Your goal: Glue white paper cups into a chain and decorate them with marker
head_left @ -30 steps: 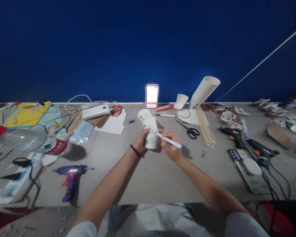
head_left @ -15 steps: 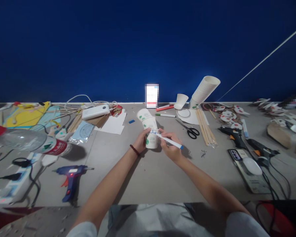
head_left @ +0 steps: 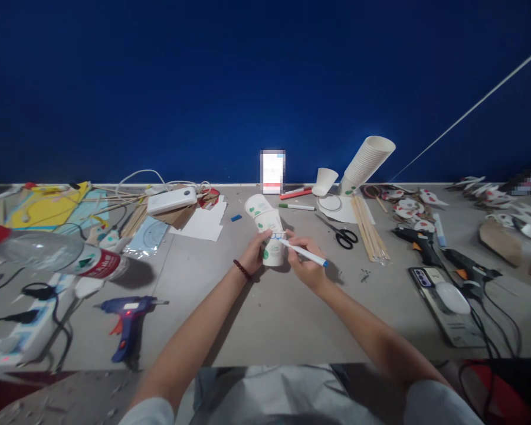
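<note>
Gripping a bent row of paper cups point(head_left: 273, 255) with a curled left hand point(head_left: 253, 254), mid-way along the table point(head_left: 265, 330); pinching a marker point(head_left: 310, 254) in a nearly closed right hand point(head_left: 308, 268), tip-first at a blue scalloped line point(head_left: 275, 236). Could smear if brushed while wet, or run crooked from cups rolling in a loose hold.

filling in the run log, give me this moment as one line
left grip: on paper cup; right grip: holding blue-ended marker, tip at cup; cup: blue curved marks
</note>
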`<state>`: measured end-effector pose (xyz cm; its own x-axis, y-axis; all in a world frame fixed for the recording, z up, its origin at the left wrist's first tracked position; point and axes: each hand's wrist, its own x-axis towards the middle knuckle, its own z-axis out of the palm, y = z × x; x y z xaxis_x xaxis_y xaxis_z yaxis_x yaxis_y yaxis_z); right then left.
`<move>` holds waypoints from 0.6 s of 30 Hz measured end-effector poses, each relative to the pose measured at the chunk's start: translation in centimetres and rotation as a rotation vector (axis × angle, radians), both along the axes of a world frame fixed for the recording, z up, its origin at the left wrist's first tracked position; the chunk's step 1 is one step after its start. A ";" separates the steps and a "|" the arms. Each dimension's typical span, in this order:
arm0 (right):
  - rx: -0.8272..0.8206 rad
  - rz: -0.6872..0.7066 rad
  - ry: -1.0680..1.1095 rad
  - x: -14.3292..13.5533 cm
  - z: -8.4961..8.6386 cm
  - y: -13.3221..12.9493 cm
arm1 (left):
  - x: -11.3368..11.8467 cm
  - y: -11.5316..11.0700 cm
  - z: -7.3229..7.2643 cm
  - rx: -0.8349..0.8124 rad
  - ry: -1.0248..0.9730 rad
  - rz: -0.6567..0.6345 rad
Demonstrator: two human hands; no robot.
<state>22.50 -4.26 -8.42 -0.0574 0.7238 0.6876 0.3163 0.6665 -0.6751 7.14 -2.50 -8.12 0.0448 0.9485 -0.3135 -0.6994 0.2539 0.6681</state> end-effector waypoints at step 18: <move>-0.044 0.027 0.121 -0.3 0.5 -0.1 | 0.2 0.2 -0.1 -0.009 0.015 0.009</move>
